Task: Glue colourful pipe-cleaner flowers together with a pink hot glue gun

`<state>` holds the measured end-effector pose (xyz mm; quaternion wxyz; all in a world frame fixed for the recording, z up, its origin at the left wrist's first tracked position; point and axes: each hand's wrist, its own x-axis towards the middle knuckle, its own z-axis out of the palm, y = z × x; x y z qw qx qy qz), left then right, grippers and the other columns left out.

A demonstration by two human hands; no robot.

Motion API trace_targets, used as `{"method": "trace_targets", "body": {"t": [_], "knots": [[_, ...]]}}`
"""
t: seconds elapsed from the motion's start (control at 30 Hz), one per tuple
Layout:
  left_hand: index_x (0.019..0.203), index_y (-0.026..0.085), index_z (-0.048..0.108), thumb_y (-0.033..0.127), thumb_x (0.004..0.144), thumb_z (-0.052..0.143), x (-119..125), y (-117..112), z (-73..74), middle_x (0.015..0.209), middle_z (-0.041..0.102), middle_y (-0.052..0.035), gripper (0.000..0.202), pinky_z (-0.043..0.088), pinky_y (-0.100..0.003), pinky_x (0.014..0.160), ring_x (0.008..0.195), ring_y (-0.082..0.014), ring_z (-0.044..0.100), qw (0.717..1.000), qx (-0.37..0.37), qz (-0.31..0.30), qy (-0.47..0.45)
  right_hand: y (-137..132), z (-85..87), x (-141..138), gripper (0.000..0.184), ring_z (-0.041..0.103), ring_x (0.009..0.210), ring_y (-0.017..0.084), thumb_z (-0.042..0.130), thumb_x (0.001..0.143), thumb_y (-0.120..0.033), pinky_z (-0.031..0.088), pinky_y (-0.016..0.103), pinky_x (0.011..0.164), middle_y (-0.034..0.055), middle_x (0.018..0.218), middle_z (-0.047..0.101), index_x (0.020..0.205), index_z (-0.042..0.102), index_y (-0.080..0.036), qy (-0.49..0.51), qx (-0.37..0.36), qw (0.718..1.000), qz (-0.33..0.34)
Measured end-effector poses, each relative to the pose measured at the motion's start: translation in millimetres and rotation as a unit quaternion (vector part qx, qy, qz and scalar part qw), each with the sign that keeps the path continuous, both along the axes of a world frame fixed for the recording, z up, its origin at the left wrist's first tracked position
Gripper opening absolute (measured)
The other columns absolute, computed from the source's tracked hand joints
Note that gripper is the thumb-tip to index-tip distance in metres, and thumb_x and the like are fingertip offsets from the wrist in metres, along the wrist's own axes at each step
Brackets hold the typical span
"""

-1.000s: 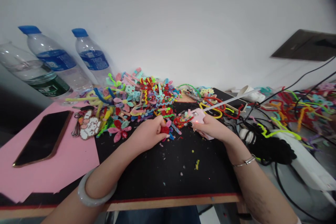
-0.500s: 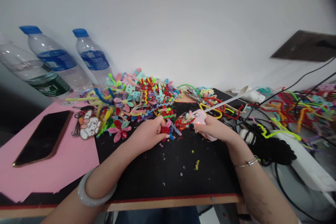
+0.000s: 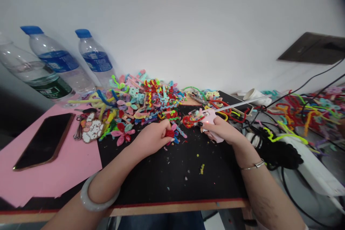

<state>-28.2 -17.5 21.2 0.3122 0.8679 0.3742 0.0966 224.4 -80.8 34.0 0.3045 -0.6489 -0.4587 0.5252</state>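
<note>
My left hand (image 3: 155, 137) is closed in a pinch on a small red fuzzy piece (image 3: 169, 133), which looks like bent pipe cleaner. My right hand (image 3: 221, 129) wraps round a pale pink hot glue gun (image 3: 209, 118) with a small red light on its side. A long whitish glue stick (image 3: 239, 104) sticks out of its back, up to the right. Red and multicoloured fuzzy bits (image 3: 192, 119) cover the front of the gun, so its nozzle is hidden. Just beyond my left hand lies a large heap of pipe-cleaner shapes (image 3: 134, 95).
A phone (image 3: 44, 142) and a keychain charm (image 3: 92, 129) lie left, partly on pink paper (image 3: 78, 165). Bottles (image 3: 95, 57) lean against the wall. Scissors (image 3: 198, 97) lie behind the glue gun. At right are a white power strip (image 3: 318, 169), cables and more pipe cleaners (image 3: 291, 115).
My right hand has shifted slightly right with the glue gun, and the glue stick now points a little lower. My left hand has hardly moved.
</note>
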Motion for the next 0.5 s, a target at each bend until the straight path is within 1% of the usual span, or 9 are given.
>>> {"method": "trace_targets", "body": {"t": [0.2,0.37,0.5], "knots": [[0.084,0.022,0.048,0.036,0.077,0.057,0.6,0.5,0.1,0.056,0.044,0.0063,0.018,0.022,-0.023,0.049,0.053,-0.0116,0.044,1.000,-0.002,0.000,0.004,-0.7,-3.3,2.7,0.030,0.043,0.038,0.006,0.063,0.071,-0.043,0.037,0.018,0.036,-0.0049,0.049,0.048,0.068,0.053,-0.015,0.027,-0.021,0.999,0.020],[0.086,0.022,0.049,0.036,0.077,0.057,0.9,0.3,0.2,0.057,0.044,0.0062,0.018,0.022,-0.023,0.049,0.053,-0.0114,0.044,1.000,-0.006,0.005,0.003,-0.2,-6.9,7.4,0.031,0.046,0.039,0.008,0.059,0.074,-0.044,0.038,0.018,0.037,-0.0033,0.049,0.051,0.067,0.055,-0.015,-0.029,-0.031,0.998,0.049],[0.086,0.021,0.049,0.036,0.077,0.056,1.3,0.0,0.1,0.056,0.044,0.0063,0.018,0.023,-0.023,0.050,0.053,-0.0116,0.045,1.000,-0.008,0.005,-0.001,-0.3,-4.5,7.5,0.029,0.046,0.040,0.008,0.059,0.075,-0.042,0.036,0.018,0.036,-0.0027,0.048,0.052,0.065,0.056,-0.015,-0.062,-0.042,0.995,0.072]]}}
